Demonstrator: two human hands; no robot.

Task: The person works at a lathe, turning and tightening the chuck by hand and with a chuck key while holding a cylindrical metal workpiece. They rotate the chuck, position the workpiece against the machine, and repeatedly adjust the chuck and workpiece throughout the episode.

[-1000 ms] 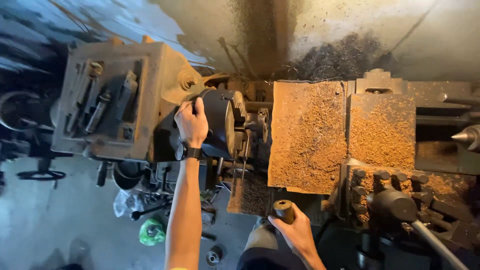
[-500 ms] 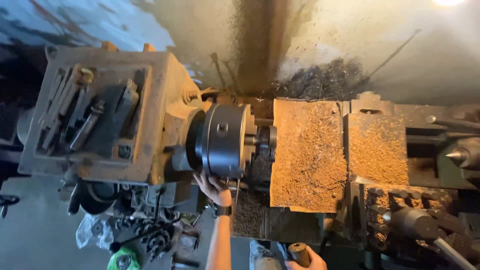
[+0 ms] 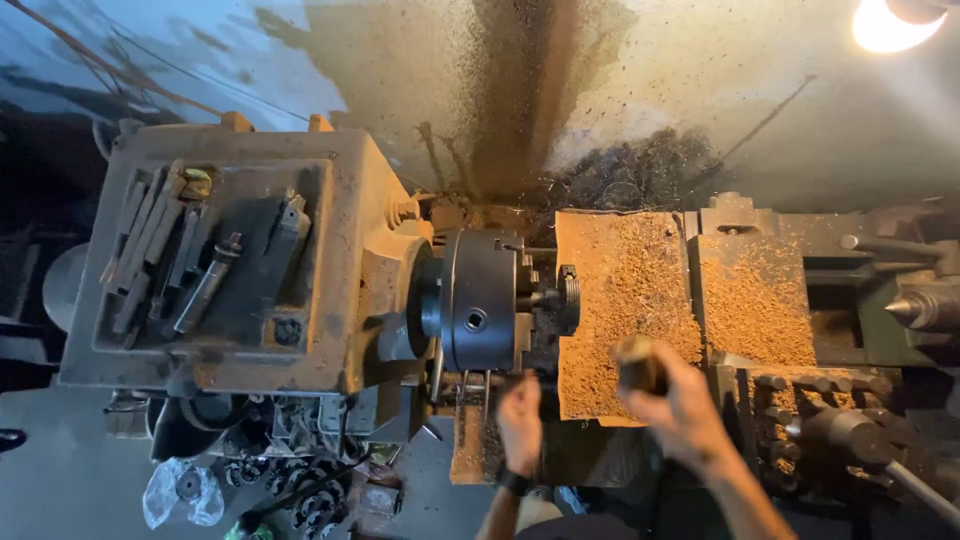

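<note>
**2 hands at the lathe**

Your right hand (image 3: 680, 410), lower right of centre, is clenched around a short dark cylindrical handle (image 3: 638, 365) (blurred), which sits over the lower edge of the chip-covered carriage plate (image 3: 620, 290). Your left hand (image 3: 520, 420), bottom centre, sits just below the dark round chuck (image 3: 480, 300); you cannot tell whether its fingers grip anything. At the left of the frame, loose tools lie in the headstock tray (image 3: 215, 260). A pointed tailstock centre (image 3: 915, 308) shows at the right edge.
</note>
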